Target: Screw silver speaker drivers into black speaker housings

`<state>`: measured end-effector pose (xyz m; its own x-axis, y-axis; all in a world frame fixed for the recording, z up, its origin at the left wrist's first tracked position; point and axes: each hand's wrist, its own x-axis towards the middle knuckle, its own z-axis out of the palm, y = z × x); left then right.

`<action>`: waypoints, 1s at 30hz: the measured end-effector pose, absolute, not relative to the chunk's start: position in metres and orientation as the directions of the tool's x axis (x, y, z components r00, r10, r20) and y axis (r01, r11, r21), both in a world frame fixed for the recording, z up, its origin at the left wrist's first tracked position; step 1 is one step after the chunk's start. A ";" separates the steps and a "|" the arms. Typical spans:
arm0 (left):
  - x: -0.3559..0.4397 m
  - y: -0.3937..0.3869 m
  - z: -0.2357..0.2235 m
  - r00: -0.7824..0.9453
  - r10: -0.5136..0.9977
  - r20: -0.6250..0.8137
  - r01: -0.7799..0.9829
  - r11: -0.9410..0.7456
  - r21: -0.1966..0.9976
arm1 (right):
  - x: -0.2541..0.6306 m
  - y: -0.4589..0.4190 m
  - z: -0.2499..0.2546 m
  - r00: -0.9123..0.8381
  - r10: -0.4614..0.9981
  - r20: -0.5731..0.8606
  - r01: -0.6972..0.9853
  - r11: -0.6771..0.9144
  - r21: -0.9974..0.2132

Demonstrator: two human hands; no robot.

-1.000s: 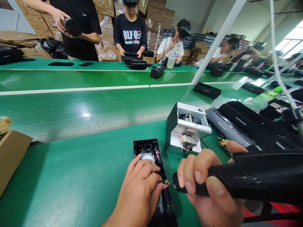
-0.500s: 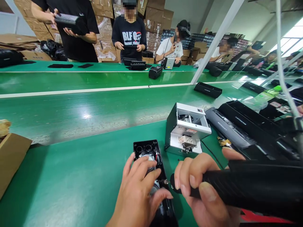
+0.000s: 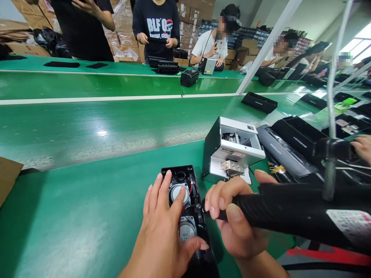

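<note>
An open black speaker housing [image 3: 185, 179] lies lengthwise on the green bench in front of me, with two round speaker drivers and red wires showing inside. My left hand [image 3: 162, 231] lies flat on its left side, fingers spread and pressing it down. My right hand [image 3: 234, 224] is wrapped round a black electric screwdriver [image 3: 292, 212], whose tip touches the housing's right edge. A cable rises from the tool's rear end.
A white screw feeder box [image 3: 232, 148] stands just behind the housing. Several black speaker bars [image 3: 292, 148] lie at the right. The green conveyor belt [image 3: 87, 127] runs across behind. People stand along the far bench. A cardboard box [image 3: 7, 175] sits at the left edge.
My left hand has opened from a pinch at the screw tip and spread flat over the housing. The screwdriver tip has gone down onto the housing's right edge.
</note>
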<state>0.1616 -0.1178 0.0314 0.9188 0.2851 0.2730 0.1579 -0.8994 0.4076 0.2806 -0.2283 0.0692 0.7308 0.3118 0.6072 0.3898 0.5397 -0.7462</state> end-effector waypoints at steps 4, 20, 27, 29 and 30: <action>0.160 -0.116 0.032 0.920 0.275 0.279 0.148 -0.904 0.401 | 0.282 -0.226 0.066 0.726 0.326 0.605 0.389 0.531 -0.753; 0.162 -0.133 0.033 0.860 0.459 0.222 0.260 -0.770 0.583 | 0.283 -0.228 0.047 0.629 0.426 0.650 0.407 0.531 -0.743; 0.162 -0.133 0.036 0.846 0.507 0.167 0.316 -0.727 0.609 | 0.284 -0.229 0.038 0.651 0.448 0.613 0.432 0.445 -0.784; 0.161 -0.132 0.040 0.848 0.522 0.093 0.358 -0.693 0.626 | 0.286 -0.229 0.033 0.667 0.460 0.586 0.433 0.400 -0.808; 0.161 -0.130 0.041 0.849 0.526 0.044 0.382 -0.669 0.638 | 0.286 -0.229 0.032 0.674 0.463 0.575 0.435 0.380 -0.817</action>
